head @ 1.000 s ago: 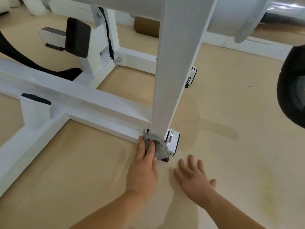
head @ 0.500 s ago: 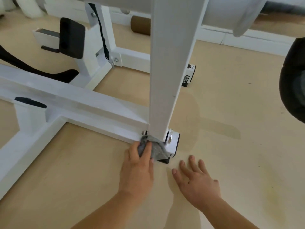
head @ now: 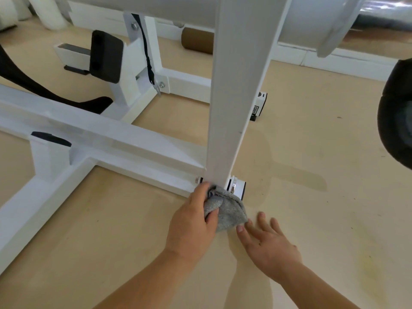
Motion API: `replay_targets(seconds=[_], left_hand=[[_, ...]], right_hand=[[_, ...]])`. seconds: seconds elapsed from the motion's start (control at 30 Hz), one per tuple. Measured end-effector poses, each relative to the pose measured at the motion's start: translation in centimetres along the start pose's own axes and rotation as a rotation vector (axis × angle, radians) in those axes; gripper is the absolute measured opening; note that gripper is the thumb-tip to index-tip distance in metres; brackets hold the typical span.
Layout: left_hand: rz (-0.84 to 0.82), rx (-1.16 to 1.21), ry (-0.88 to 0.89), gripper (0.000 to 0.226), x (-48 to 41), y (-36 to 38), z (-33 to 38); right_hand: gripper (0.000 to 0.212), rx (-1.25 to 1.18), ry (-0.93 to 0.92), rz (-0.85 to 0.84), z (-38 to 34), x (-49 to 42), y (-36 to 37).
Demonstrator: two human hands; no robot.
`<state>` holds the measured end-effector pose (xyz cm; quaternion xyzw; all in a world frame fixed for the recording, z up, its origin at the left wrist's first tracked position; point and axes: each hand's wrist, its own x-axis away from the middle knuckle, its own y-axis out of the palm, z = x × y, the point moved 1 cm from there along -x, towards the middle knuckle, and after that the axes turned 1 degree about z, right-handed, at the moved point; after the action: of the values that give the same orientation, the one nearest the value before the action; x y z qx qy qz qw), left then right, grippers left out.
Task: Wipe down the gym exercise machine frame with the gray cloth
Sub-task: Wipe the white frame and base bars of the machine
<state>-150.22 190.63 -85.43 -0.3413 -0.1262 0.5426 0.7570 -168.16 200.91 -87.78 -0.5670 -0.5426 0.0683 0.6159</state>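
Left hand (head: 191, 221) clamps the gray cloth (head: 230, 214) against the white upright (head: 234, 108)'s foot. Right hand (head: 270, 244) lies flat beside it, fingers spread, perhaps brushing the cloth.

Tan floor (head: 312, 219), faint darker stains. White baseboard (head: 334, 61) along far wall, brown roll (head: 196, 41) lying beside it.

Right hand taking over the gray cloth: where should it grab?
Probably the free bunched lobe of the gray cloth, from the right: the left hand grips its left side against the upright, and the right hand lies flat just beside it.
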Motion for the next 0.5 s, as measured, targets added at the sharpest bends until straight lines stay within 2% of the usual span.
replay_targets(seconds=[0.07,0.17,0.27,0.37,0.5], left_hand=[[-0.001,-0.038,0.071,0.04,0.0,0.2,0.1],[0.002,-0.074,0.067,0.036,-0.1,0.6,-0.4],[-0.058,-0.169,0.038,0.041,0.4,1.4,-0.4],[-0.098,-0.337,0.031,0.058,1.3,2.0,0.6],[-0.011,-0.475,-0.005,0.059,0.5,0.8,-0.8]], right_hand=[[0.074,-0.002,0.0,-0.001,0.0,0.0,0.0],[0.076,0.006,0.0,0.007,0.0,0.0,0.1],[0.081,0.009,0.009,0.006,-0.1,0.1,0.1],[0.09,-0.007,0.019,0.027,-0.1,-0.1,0.2],[0.079,-0.014,0.028,-0.004,-0.2,-0.1,0.1]])
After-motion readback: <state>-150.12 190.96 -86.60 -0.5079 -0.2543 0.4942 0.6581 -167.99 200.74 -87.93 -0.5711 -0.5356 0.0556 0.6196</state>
